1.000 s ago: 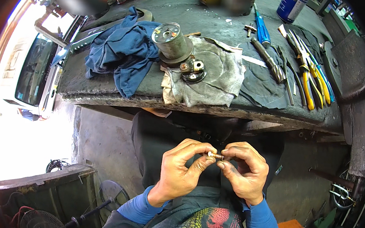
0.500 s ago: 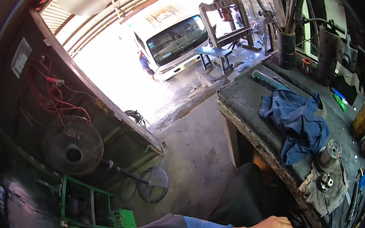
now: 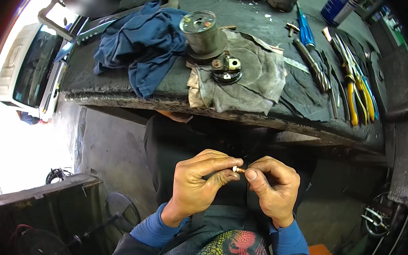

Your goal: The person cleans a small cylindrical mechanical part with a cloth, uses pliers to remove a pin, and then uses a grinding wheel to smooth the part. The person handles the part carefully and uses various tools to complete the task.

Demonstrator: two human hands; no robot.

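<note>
Between my two hands, over my lap, is a small copper-coloured bolt [image 3: 241,170] with a white collar at one end. My left hand [image 3: 193,182] pinches the white end with thumb and fingers. From the other side my right hand [image 3: 277,190] grips the copper end, covering part of it. Beyond the hands, on the bench, a metal cylinder [image 3: 205,42] stands upright at the edge of a grey rag [image 3: 257,78]. A round black cap with metal terminals [image 3: 227,73] lies on that rag, and a crumpled blue cloth [image 3: 143,44] is to the left.
The workbench [image 3: 167,99] has a rough front edge just past my hands. On its right lie yellow-handled pliers [image 3: 353,104], a blue-handled screwdriver [image 3: 305,32] and a dark metal rod tool [image 3: 311,64]. A blue can [image 3: 338,8] stands behind them. A white truck [image 3: 27,63] is outside, left.
The view has swung right, so the bench now lies straight ahead. Both hands are now in full view at the middle, still closed on the small piece.
</note>
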